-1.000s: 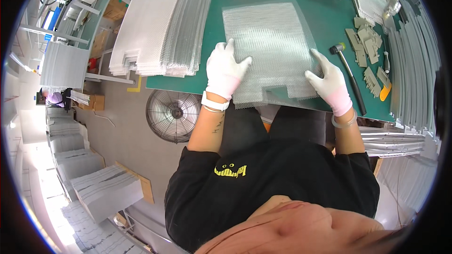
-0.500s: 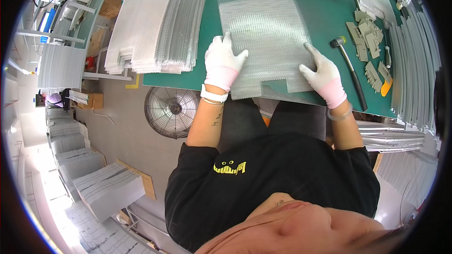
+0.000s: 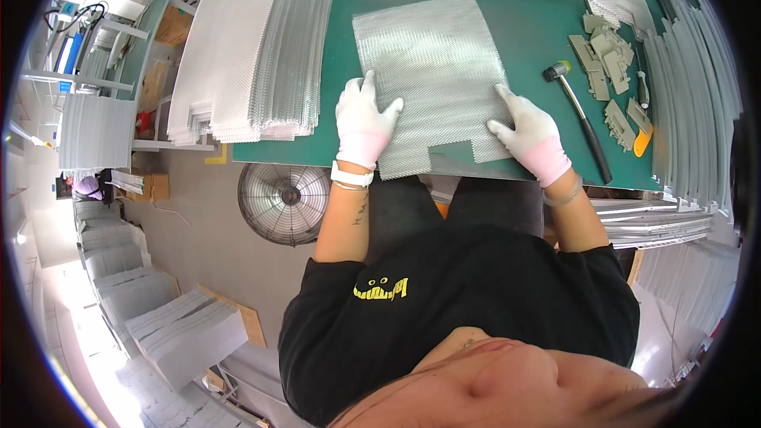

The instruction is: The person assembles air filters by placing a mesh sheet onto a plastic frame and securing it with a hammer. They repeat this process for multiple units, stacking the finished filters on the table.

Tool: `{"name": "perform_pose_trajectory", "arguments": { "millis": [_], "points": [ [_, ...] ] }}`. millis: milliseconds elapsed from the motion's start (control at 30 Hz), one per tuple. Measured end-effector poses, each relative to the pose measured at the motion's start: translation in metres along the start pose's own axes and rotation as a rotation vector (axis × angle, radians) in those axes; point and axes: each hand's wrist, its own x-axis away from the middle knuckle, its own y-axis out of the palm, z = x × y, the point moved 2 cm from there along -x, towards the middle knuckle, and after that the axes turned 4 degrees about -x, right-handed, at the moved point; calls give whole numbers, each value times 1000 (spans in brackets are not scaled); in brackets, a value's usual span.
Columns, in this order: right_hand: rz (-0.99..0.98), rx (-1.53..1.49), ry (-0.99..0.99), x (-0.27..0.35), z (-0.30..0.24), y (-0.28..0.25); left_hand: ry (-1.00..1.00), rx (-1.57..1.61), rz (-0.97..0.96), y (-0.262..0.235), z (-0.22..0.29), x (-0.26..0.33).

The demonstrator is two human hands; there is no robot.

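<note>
A silvery metal mesh sheet [image 3: 432,71] lies on the green tabletop in front of me, tilted slightly, with a rectangular notch in its near edge. I cannot tell how many layers it has. My left hand [image 3: 365,125], in a white glove with a pink cuff, rests along the sheet's left edge, its fingers stretched forward and the thumb apart over the mesh. Against the right edge, my right hand [image 3: 527,133], gloved alike, has its fingers extended and its thumb spread onto the sheet.
A tall stack of mesh sheets [image 3: 230,55] stands at the left. Toward the right lie a hammer [image 3: 583,115], grey-green plastic pieces [image 3: 610,59], a screwdriver [image 3: 643,89] and an orange-handled scraper [image 3: 643,141]. Grey panels [image 3: 690,103] line the right side. A floor fan [image 3: 287,204] stands below the table.
The whole view has shifted and turned slightly. Both hands keep their places at the mesh sheet's two sides, and the far edge now looks more even.
</note>
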Motion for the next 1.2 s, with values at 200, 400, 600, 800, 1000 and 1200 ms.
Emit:
{"name": "perform_pose_trajectory", "arguments": {
  "millis": [200,400,600,800,1000,1200],
  "points": [
    [-174,127,0,-12,1,-28,-107,-43,-74,-8,7,-8],
    [371,90,325,-138,130,-133,82,-125,-222,-9,-14,-18],
    [292,320,670,-227,332,-153,139,-219,-51,-16,7,-20],
    [75,352,568,-257,336,-179,50,-68,96,-67,12,31],
    [410,290,643,-220,264,-228,72,-8,82,-72,8,47],
    [252,243,669,-223,290,-235,90,12,98,-76,9,56]
  ]
}}
